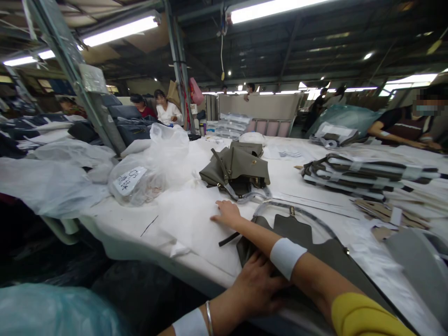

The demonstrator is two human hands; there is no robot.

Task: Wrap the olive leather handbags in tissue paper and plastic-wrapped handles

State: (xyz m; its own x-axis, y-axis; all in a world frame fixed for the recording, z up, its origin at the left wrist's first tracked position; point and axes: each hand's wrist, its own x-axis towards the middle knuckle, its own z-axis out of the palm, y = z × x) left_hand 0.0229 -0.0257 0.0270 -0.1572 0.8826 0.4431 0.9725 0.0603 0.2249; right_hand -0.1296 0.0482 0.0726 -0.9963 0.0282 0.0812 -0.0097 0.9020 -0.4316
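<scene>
My left hand [254,284], with a bracelet at its wrist, rests at the near side of a large olive-grey bag [292,228]; its fingertips press on the bag's edge. My right hand [227,215] reaches across over the bag, fingers spread, on or just above thin white sheets [191,219]. A dark strap end [229,239] sticks out below my right forearm. Beyond the hands lies another olive-grey bag [234,168] with clear-wrapped handles. Whether my left hand grips anything is hidden.
Clear plastic bags [140,175] lie on the left of the white table [112,210]. Stacked dark wrapped straps [353,175] and brown pieces [388,214] lie right. A metal post [73,74] rises left; people sit beyond.
</scene>
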